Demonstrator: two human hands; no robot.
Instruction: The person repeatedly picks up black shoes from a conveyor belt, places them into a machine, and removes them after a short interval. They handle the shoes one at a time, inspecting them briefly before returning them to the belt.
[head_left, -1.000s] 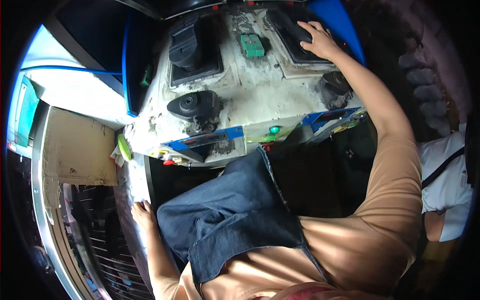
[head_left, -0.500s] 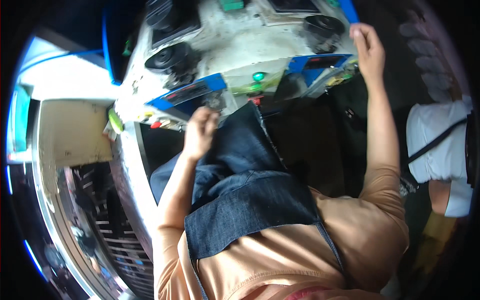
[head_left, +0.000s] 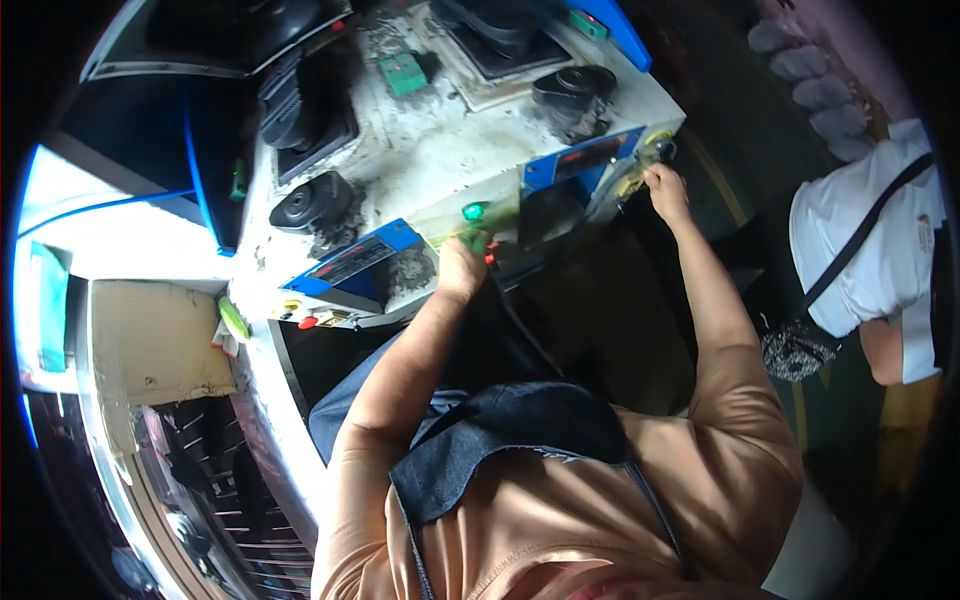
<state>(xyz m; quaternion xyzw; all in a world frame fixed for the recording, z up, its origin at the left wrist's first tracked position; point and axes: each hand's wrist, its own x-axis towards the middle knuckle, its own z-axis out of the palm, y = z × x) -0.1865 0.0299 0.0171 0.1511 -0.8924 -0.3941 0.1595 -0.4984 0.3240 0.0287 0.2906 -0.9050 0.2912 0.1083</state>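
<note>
My left hand (head_left: 462,265) reaches to the front of the white machine, right at a green part below a lit green button (head_left: 473,212). Blur hides its fingertips, and I cannot tell whether they press or grip. My right hand (head_left: 668,193) is at the right end of the machine front, fingers curled against a small panel (head_left: 630,183) with yellow and dark knobs. What those fingers hold, if anything, is hidden. Between the hands is a blue-framed control panel (head_left: 583,160); another blue-framed panel (head_left: 350,258) sits left of my left hand.
Black rounded fixtures (head_left: 318,205) and a green box (head_left: 402,73) stand on the stained white machine top (head_left: 430,150). A red button (head_left: 307,322) is at the left front. Blue hoses (head_left: 192,150) hang at left. A person in white (head_left: 850,240) is at right.
My left hand has moved right and forward to the green button area. My right hand has come down and inward from beside the machine to the small panel. The view has shifted.
</note>
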